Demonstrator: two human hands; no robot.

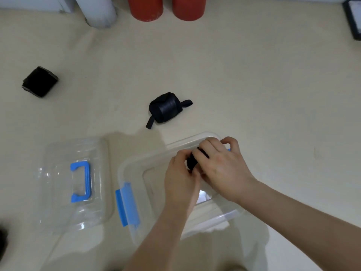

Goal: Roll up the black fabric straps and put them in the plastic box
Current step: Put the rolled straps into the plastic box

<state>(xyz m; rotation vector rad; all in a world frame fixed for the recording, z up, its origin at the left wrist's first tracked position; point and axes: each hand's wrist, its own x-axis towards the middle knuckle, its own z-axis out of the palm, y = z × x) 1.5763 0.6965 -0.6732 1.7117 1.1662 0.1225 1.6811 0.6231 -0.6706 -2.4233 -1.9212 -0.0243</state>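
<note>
At the far left a folded strap (40, 81) lay on the beige surface (254, 85), well apart from everything else. Nearer us sat the clear lid (58, 202), blue handle (81, 181) up, just beside the box (181, 143). Beyond the box a rolled strap (166, 107) lay with two loose tails. Over the box's far right corner we held a third strap (192, 161) between both hands: our left hand (181, 177) pinched its left end with curled fingers, and our right hand (220, 163) wrapped over its top, fingers clamped round it, hiding most of the roll
</note>
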